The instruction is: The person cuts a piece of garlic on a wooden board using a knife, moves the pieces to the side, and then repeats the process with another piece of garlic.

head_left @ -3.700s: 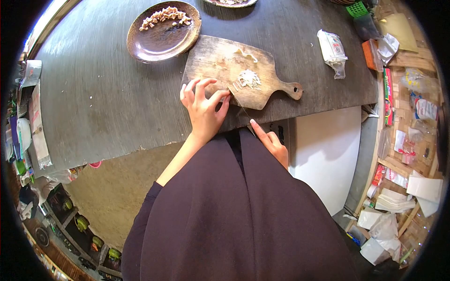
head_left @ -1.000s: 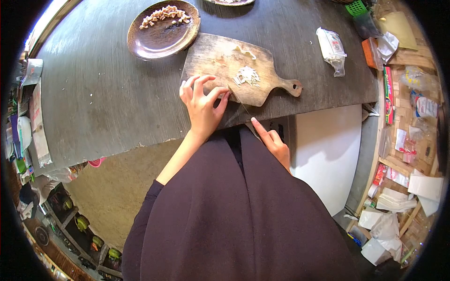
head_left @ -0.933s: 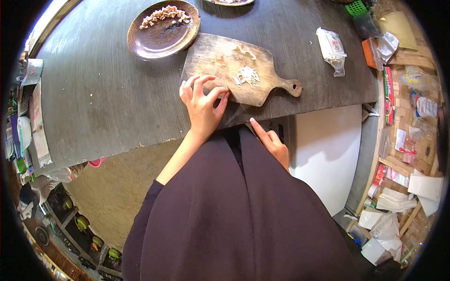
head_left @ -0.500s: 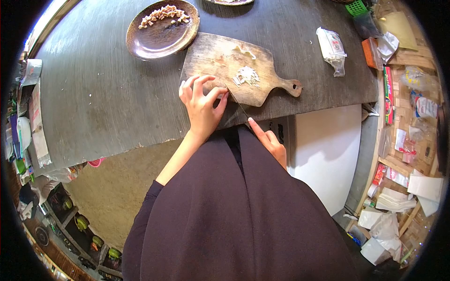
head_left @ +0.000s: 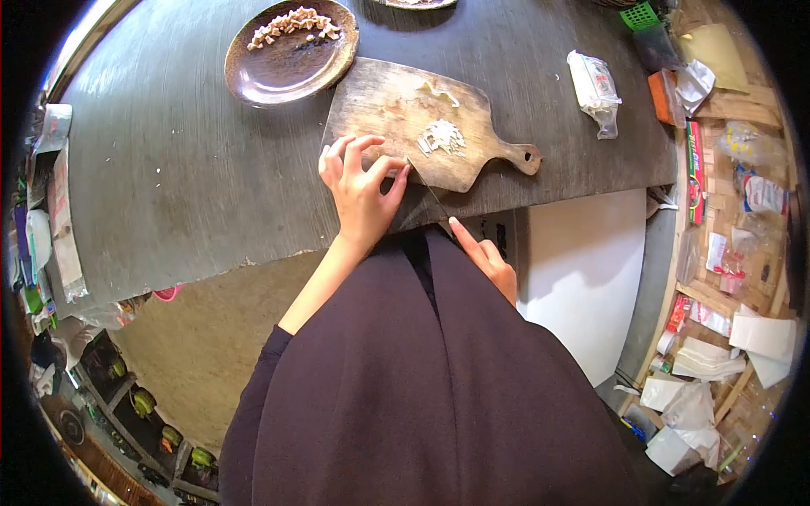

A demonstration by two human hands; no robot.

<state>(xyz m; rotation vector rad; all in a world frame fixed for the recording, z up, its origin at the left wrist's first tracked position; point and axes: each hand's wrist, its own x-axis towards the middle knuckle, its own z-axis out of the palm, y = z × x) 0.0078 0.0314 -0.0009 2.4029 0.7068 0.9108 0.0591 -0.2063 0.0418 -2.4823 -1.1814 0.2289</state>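
Note:
A wooden cutting board [head_left: 384,97] with a handle lies near the table's front edge. Small chopped white pieces [head_left: 442,137] are heaped on it, and a pale curved strip [head_left: 437,93] lies beyond them. Over the board's near left corner, my left hand [head_left: 363,190] pinches thumb and index finger together by the blade tip, other fingers raised. Whatever sits in that pinch is too small or hidden to make out. My right hand [head_left: 489,261] grips a thin knife [head_left: 432,192], index finger stretched along it; the blade slants up and left toward my left fingertips. The knife's handle is hidden.
Beyond the board's left corner stands a brown plate [head_left: 283,72] with diced pinkish pieces. A white plastic-wrapped package [head_left: 596,93] lies right of the board. A green basket [head_left: 641,15] and an orange item [head_left: 665,97] are at the far right. A woven wall shelf [head_left: 751,211] holds papers and packets.
The view has shifted very slightly. Both hands and the knife stay in nearly the same place, and the white heap looks the same.

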